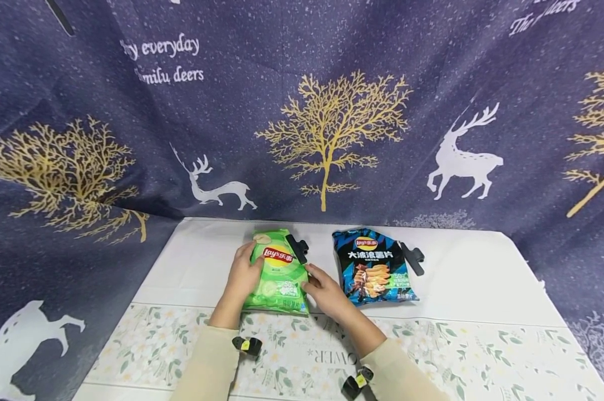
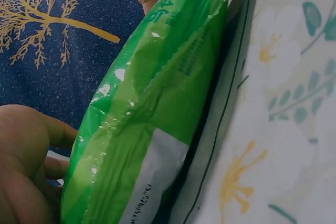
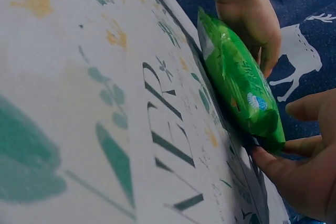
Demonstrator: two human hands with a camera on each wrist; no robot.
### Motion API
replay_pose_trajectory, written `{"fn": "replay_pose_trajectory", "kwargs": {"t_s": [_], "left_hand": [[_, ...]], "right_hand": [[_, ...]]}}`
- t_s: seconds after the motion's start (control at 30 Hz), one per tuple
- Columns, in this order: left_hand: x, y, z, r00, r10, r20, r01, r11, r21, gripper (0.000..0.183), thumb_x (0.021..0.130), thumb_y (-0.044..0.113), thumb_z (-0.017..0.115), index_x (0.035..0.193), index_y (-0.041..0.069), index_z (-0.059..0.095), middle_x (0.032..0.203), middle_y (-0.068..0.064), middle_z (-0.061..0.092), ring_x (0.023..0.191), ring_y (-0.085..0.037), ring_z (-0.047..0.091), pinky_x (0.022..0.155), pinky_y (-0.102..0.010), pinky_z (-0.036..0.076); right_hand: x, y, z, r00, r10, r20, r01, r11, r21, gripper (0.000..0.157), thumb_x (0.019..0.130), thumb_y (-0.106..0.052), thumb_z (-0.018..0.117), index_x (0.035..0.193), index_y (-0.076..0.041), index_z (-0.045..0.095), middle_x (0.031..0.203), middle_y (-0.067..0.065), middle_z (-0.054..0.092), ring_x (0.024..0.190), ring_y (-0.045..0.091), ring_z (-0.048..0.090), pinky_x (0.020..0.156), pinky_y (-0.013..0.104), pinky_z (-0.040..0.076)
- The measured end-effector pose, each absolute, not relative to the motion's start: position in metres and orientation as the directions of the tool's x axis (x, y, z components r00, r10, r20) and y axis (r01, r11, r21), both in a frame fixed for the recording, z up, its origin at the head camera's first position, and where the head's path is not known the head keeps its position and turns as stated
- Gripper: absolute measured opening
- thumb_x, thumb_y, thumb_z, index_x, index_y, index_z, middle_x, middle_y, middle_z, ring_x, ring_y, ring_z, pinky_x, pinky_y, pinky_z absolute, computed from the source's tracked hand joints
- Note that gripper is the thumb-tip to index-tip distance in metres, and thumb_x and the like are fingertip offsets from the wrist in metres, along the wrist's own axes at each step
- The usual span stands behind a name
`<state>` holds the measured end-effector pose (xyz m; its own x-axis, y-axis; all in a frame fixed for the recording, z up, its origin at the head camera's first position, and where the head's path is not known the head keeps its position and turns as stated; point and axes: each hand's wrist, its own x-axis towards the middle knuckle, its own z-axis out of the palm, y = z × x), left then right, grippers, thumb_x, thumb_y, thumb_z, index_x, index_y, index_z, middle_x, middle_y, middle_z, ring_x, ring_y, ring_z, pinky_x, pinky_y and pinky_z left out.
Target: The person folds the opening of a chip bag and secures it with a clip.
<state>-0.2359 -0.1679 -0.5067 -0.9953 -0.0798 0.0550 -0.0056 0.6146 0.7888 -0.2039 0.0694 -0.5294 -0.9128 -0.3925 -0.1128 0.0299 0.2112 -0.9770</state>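
A green bag of potato chips (image 1: 276,278) lies on the table, a black clip (image 1: 297,248) fastened at its upper right corner. My left hand (image 1: 244,278) grips the left side of this bag, thumb over its front. At the lower right edge, my right hand (image 1: 329,292) touches the bag with loosely bent fingers. The right wrist view shows one finger of the right hand (image 3: 310,156) at the bag's underside and another fingertip apart from it. In the left wrist view the green bag (image 2: 142,103) hides part of the left hand (image 2: 26,161).
A blue and black bag of potato chips (image 1: 374,267) lies to the right, with another black clip (image 1: 413,258) at its right edge. Under them is a white table cover (image 1: 472,273) with a floral front strip. A dark blue curtain (image 1: 231,111) hangs behind.
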Motion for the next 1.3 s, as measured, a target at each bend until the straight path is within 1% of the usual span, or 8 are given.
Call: {"fn": "replay_pose_trajectory", "kwargs": {"t_s": [0.17,0.33,0.63,0.8,0.87,1.03,1.2,1.3], "left_hand": [[-0.235,-0.167,-0.508,-0.996,-0.073,0.044,-0.011,0.625,0.781,0.061,0.101,0.019,0.052,0.153,-0.008,0.034,0.159,-0.027,0.031,0.148,-0.046,0.031,0.124,-0.057,0.023],[-0.235,-0.166,-0.508,-0.997,-0.073,0.031,-0.021,0.622,0.783,0.063,0.101,0.021,0.052,0.153,-0.009,0.033,0.160,-0.027,0.030,0.149,-0.046,0.030,0.124,-0.057,0.022],[-0.234,-0.167,-0.506,-0.997,-0.079,0.027,-0.027,0.614,0.789,0.063,0.101,0.023,0.053,0.154,-0.005,0.033,0.161,-0.025,0.030,0.149,-0.045,0.030,0.124,-0.057,0.023],[-0.234,-0.168,-0.505,-0.994,-0.098,0.051,-0.019,0.608,0.794,0.063,0.101,0.023,0.054,0.155,-0.003,0.034,0.161,-0.024,0.029,0.150,-0.044,0.030,0.124,-0.057,0.023],[-0.234,-0.169,-0.503,-0.992,-0.110,0.063,-0.016,0.604,0.797,0.063,0.101,0.024,0.053,0.155,-0.002,0.034,0.161,-0.023,0.029,0.149,-0.044,0.031,0.124,-0.057,0.024],[-0.234,-0.170,-0.498,-0.983,-0.158,0.095,-0.010,0.564,0.826,0.058,0.104,0.029,0.052,0.153,0.002,0.039,0.160,-0.021,0.032,0.145,-0.043,0.038,0.121,-0.056,0.030],[-0.234,-0.171,-0.496,-0.977,-0.181,0.110,-0.001,0.521,0.854,0.056,0.105,0.031,0.051,0.154,0.005,0.040,0.160,-0.020,0.032,0.141,-0.043,0.044,0.116,-0.053,0.040],[-0.232,-0.171,-0.494,-0.975,-0.184,0.121,0.010,0.510,0.860,0.057,0.105,0.032,0.049,0.154,0.005,0.039,0.160,-0.020,0.033,0.141,-0.042,0.044,0.116,-0.053,0.041]], "right_hand": [[-0.204,0.070,-0.531,-0.910,-0.399,-0.110,0.028,0.207,-0.978,0.062,0.105,-0.021,0.054,0.158,-0.002,0.029,0.168,0.022,0.015,0.148,0.044,0.035,0.117,0.056,0.038],[-0.204,0.070,-0.531,-0.909,-0.398,-0.121,0.032,0.224,-0.974,0.062,0.105,-0.023,0.054,0.159,-0.004,0.029,0.168,0.021,0.015,0.148,0.043,0.035,0.117,0.056,0.038],[-0.202,0.069,-0.530,-0.911,-0.398,-0.107,-0.006,0.273,-0.962,0.065,0.104,-0.026,0.054,0.159,-0.003,0.028,0.167,0.023,0.016,0.149,0.045,0.032,0.120,0.055,0.033],[-0.201,0.068,-0.526,-0.922,-0.374,-0.096,-0.025,0.307,-0.951,0.064,0.103,-0.028,0.055,0.158,-0.005,0.032,0.168,0.021,0.015,0.145,0.045,0.038,0.117,0.057,0.038],[-0.200,0.068,-0.524,-0.926,-0.365,-0.095,-0.026,0.312,-0.950,0.063,0.103,-0.028,0.055,0.158,-0.007,0.034,0.169,0.019,0.014,0.143,0.044,0.041,0.115,0.057,0.040],[-0.199,0.068,-0.517,-0.932,-0.352,-0.083,-0.031,0.306,-0.952,0.062,0.103,-0.028,0.055,0.158,-0.009,0.035,0.170,0.016,0.014,0.141,0.045,0.042,0.113,0.060,0.040],[-0.198,0.067,-0.513,-0.936,-0.344,-0.071,-0.040,0.306,-0.951,0.061,0.103,-0.027,0.055,0.158,-0.010,0.035,0.170,0.015,0.015,0.147,0.045,0.035,0.118,0.060,0.034],[-0.197,0.067,-0.511,-0.939,-0.338,-0.064,-0.047,0.310,-0.950,0.060,0.103,-0.027,0.055,0.158,-0.010,0.035,0.169,0.015,0.016,0.147,0.046,0.034,0.118,0.060,0.034]]}}
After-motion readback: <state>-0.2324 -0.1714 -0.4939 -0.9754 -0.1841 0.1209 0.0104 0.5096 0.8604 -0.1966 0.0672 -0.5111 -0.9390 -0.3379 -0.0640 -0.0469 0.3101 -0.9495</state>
